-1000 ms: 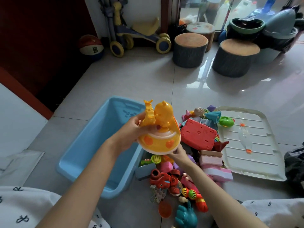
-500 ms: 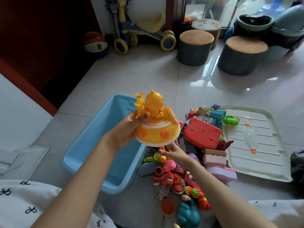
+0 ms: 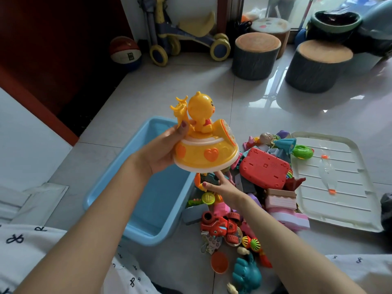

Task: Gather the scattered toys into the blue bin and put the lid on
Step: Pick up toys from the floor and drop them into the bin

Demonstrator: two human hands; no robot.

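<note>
My left hand grips a yellow duck toy with orange hearts, held upright in the air over the right rim of the blue bin. The bin's inside looks bare where it shows. Just under the toy, my right hand hovers with fingers apart, one fingertip near the toy's base, holding nothing. A heap of toys lies right of the bin: a red toy tablet, a red vehicle, a pink block toy, a teal claw toy. The white lid lies flat further right.
Two stump-shaped stools stand at the back, with a ride-on scooter and a basketball to their left. A green toy rests on the lid's edge. My knees in white patterned fabric frame the bottom.
The yellow duck toy has tipped upright in my left hand and lifted slightly. My right hand has come off its base and now hovers below it.
</note>
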